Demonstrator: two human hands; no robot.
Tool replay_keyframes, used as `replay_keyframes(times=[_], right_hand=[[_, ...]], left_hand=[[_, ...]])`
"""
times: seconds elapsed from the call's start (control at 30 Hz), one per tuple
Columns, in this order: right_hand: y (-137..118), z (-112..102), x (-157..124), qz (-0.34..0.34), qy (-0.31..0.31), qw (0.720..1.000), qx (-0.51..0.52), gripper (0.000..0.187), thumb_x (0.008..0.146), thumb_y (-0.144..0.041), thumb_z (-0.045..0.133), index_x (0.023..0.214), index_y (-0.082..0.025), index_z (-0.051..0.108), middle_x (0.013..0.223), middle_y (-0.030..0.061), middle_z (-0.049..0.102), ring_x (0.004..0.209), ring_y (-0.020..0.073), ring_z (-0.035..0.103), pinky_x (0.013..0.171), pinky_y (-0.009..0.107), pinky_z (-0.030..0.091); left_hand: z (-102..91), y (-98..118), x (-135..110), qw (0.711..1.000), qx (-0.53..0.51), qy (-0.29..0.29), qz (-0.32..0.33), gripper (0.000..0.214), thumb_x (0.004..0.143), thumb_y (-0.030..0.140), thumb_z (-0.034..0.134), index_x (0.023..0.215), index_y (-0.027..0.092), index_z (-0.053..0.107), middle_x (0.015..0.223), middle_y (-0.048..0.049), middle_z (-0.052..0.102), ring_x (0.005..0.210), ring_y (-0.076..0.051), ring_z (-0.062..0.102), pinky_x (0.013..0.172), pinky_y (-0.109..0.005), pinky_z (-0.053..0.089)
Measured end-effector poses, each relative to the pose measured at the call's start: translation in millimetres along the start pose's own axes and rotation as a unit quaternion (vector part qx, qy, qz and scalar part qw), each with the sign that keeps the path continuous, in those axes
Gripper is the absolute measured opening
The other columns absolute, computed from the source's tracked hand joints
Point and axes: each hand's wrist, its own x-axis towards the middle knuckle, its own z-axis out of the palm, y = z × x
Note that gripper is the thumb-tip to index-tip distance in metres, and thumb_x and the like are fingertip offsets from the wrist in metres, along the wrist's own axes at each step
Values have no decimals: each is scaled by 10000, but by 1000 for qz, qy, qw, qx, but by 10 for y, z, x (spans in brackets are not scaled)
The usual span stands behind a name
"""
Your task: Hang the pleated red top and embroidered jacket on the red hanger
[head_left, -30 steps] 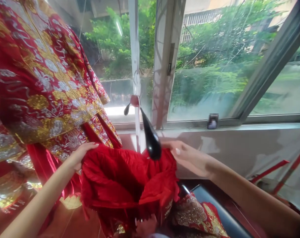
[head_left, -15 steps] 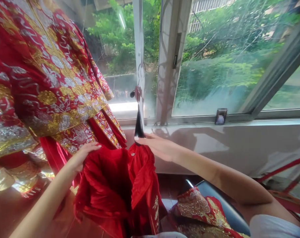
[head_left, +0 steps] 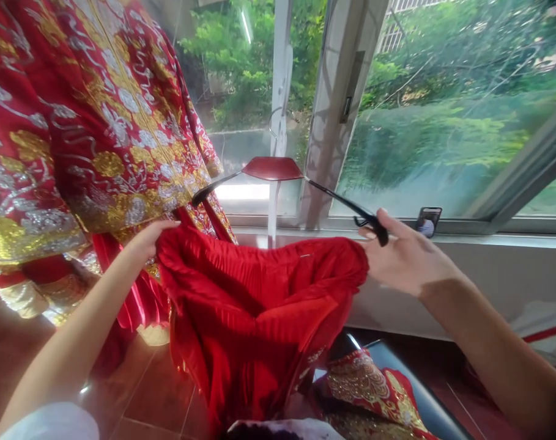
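Observation:
A red pleated skirt (head_left: 259,305) hangs stretched between both my hands at its waistband. My left hand (head_left: 144,241) pinches the left end of the waistband. My right hand (head_left: 404,256) grips the right end together with the black right arm of a clothes hanger (head_left: 278,170). The hanger has a dark red middle and a metal hook, and it lies level just above the skirt. A red jacket with gold and silver embroidery (head_left: 76,140) hangs at the left, right behind my left hand.
A sliding window (head_left: 397,110) with green trees outside fills the back. A small phone (head_left: 427,221) leans on the sill. More embroidered red cloth (head_left: 369,388) lies on a dark seat at the lower right. The floor is reddish tile (head_left: 140,397).
The hanger has turned from hanging end-down to lying level and broadside. My right hand has moved right along it to its right arm, and the waistband has been pulled out wide.

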Motion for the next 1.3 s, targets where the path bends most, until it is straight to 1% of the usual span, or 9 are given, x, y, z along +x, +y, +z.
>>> replay_keyframes(times=[0.07, 0.13, 0.2, 0.3, 0.67, 0.9, 1.03, 1.13, 1.3], right_hand=[[-93, -106, 24, 26, 18, 998, 46, 497, 886, -625, 377, 586, -230, 368, 589, 34, 520, 565, 179, 534, 601, 320, 422], [-156, -176, 49, 49, 35, 993, 101, 519, 903, -578, 408, 538, -212, 374, 559, 22, 500, 524, 150, 510, 578, 295, 392], [-184, -204, 62, 55, 54, 989, 130, 525, 910, -536, 438, 511, -198, 395, 540, 12, 480, 502, 129, 490, 570, 279, 371], [-173, -177, 62, 49, 65, 988, 128, 524, 916, -504, 440, 497, -191, 410, 539, 9, 451, 503, 119, 467, 571, 277, 357], [-82, -90, 112, -22, 59, 991, 118, 396, 911, -417, 436, 567, -221, 434, 637, 24, 481, 642, 172, 542, 715, 361, 448], [38, -90, 206, -36, 84, 985, 147, 318, 863, -426, 511, 616, -241, 433, 635, 25, 455, 676, 203, 526, 752, 371, 440], [119, -90, 327, -41, 52, 996, 66, 423, 867, -498, 458, 570, -229, 320, 602, 11, 360, 612, 174, 433, 716, 336, 416], [128, -63, 345, -36, 54, 995, 75, 412, 856, -473, 476, 565, -222, 329, 602, 6, 333, 593, 164, 398, 681, 324, 393], [53, -36, 284, -16, 88, 978, 189, 417, 874, -366, 502, 520, -194, 362, 584, -5, 300, 560, 131, 381, 639, 304, 372]], left_hand=[[63, 99, 113, 999, 8, 16, 40, 177, 629, 318, 670, 709, 197, 568, 649, -36, 651, 651, -219, 643, 681, -356, 546], [135, 167, 202, 977, 125, 76, 156, 200, 668, 335, 665, 693, 198, 522, 645, -14, 602, 670, -192, 594, 689, -314, 489], [186, 198, 265, 912, 281, 130, 269, 227, 744, 357, 616, 668, 199, 473, 660, -15, 562, 693, -182, 543, 700, -289, 426], [191, 231, 347, 845, 395, 136, 333, 238, 841, 359, 518, 684, 205, 428, 695, -25, 545, 697, -178, 500, 692, -280, 363], [154, 710, 712, 806, 480, 185, 293, 267, 873, 423, 532, 827, 166, 586, 843, -86, 598, 847, -229, 530, 767, -302, 342], [201, 276, 697, 812, 500, 116, 278, 262, 871, 410, 502, 787, 193, 623, 780, -82, 622, 716, -226, 541, 666, -302, 322], [155, 126, 775, 832, 483, 118, 246, 303, 832, 460, 555, 748, 178, 630, 727, -79, 620, 688, -225, 551, 650, -293, 328], [66, 262, 807, 833, 478, 112, 254, 280, 825, 413, 573, 698, 170, 627, 716, -66, 628, 684, -208, 555, 627, -283, 323], [-92, 835, 567, 798, 500, 142, 306, 419, 878, 427, 510, 798, 49, 673, 743, -69, 644, 686, -142, 515, 637, -260, 296]])
